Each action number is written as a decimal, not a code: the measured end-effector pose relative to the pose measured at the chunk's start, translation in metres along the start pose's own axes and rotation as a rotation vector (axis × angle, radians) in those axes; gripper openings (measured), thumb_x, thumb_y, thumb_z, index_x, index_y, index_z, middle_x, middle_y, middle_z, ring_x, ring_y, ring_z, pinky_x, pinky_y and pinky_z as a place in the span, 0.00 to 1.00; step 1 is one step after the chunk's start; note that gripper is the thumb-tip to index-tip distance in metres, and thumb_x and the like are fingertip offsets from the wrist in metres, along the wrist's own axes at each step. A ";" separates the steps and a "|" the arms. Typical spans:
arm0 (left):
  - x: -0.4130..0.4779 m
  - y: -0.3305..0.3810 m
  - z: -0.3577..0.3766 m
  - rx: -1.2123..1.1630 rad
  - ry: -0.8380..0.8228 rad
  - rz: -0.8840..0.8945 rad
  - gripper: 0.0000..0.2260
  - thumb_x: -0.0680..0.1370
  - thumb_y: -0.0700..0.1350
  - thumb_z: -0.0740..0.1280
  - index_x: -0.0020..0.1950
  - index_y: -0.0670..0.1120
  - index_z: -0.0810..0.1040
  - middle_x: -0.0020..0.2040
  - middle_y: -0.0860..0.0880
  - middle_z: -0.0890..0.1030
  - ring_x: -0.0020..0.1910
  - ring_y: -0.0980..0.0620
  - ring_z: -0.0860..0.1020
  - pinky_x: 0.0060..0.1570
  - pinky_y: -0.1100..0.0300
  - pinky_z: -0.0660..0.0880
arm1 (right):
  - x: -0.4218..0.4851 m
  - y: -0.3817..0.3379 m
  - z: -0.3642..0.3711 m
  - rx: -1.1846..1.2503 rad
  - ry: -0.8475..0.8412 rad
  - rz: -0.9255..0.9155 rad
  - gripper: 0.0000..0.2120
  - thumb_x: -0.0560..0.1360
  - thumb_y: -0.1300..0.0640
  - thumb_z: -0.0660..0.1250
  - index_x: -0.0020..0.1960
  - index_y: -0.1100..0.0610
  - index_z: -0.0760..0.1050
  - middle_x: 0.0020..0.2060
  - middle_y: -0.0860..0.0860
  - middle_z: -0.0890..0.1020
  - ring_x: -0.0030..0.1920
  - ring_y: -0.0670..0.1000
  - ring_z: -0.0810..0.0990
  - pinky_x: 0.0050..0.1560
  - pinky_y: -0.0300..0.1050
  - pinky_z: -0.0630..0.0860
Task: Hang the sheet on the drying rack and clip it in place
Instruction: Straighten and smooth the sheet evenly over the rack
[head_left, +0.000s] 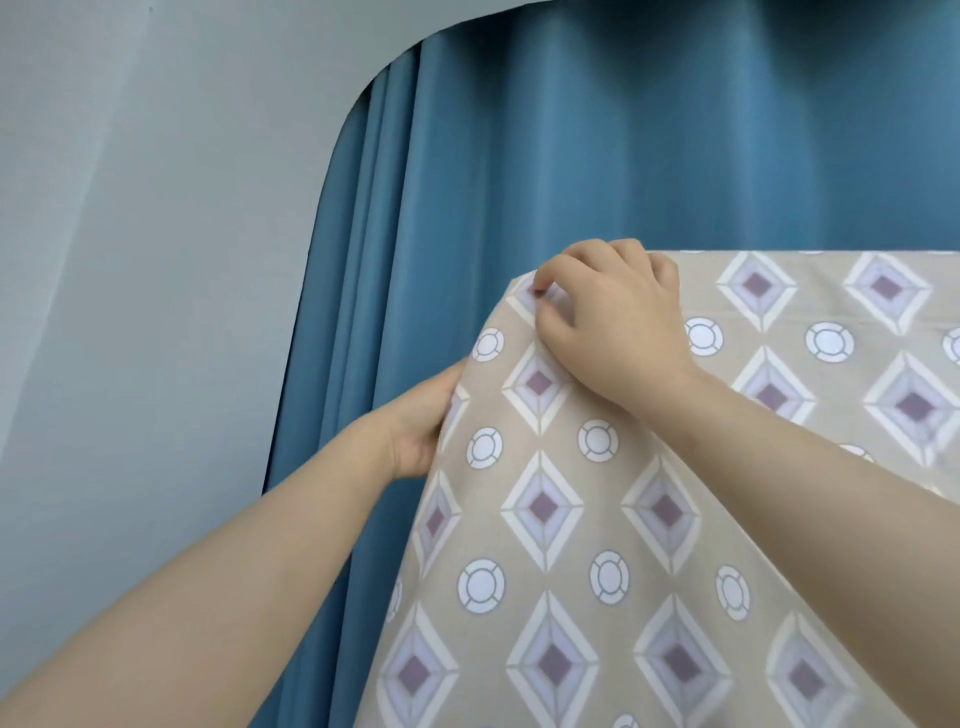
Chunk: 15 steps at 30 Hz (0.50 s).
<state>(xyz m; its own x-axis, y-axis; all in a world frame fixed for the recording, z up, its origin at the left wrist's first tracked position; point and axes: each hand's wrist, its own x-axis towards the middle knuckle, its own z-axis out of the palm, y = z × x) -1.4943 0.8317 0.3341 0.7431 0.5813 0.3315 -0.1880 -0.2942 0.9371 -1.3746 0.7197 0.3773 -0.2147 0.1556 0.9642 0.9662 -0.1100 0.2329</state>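
Nearest to me, my two bare forearms reach up and away, the left one from the lower left, the right one from the right edge. Between and under them hangs the sheet, beige cloth printed with purple-centred diamonds and white rings. It fills the lower right of my view and falls down out of sight at the bottom.

A little farther on, my left hand holds the sheet's left edge. The thumb lies along the near side of the hem, and the fingers go behind the cloth, where I cannot see them.

Farther and higher, my right hand rests on the top of the sheet close to its upper left corner. The fingers are curled over the fold, and the thumb and forefinger pinch a bit of cloth right at that corner. From there the top fold runs straight off to the right. What carries it is hidden beneath the cloth.

Beyond the sheet hangs a blue curtain in long vertical pleats, well behind my hands. To the left of the curtain is a plain pale grey wall.
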 end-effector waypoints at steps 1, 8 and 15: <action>-0.001 0.003 -0.004 -0.025 0.007 0.041 0.16 0.78 0.53 0.58 0.47 0.45 0.81 0.43 0.47 0.83 0.39 0.51 0.82 0.42 0.59 0.79 | 0.000 0.001 -0.001 0.001 0.000 0.006 0.12 0.76 0.56 0.58 0.56 0.52 0.76 0.57 0.48 0.76 0.61 0.55 0.68 0.60 0.47 0.55; -0.020 0.015 -0.015 -0.053 -0.070 0.154 0.18 0.75 0.53 0.59 0.55 0.41 0.77 0.46 0.46 0.83 0.42 0.50 0.83 0.44 0.57 0.80 | -0.003 -0.001 -0.005 0.016 -0.010 0.018 0.13 0.76 0.55 0.58 0.57 0.52 0.76 0.58 0.49 0.75 0.62 0.55 0.67 0.60 0.47 0.56; -0.038 -0.008 0.006 0.117 0.159 0.252 0.12 0.77 0.44 0.65 0.58 0.42 0.76 0.49 0.47 0.84 0.43 0.51 0.82 0.45 0.59 0.81 | -0.040 0.000 -0.006 0.131 -0.077 0.126 0.12 0.77 0.54 0.59 0.58 0.51 0.75 0.59 0.47 0.75 0.62 0.54 0.67 0.60 0.46 0.57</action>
<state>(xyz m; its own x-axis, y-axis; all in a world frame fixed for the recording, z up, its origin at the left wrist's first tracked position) -1.5173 0.8074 0.3133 0.5708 0.5877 0.5735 -0.2715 -0.5241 0.8072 -1.3671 0.7074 0.3393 -0.0840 0.2244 0.9709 0.9962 -0.0053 0.0874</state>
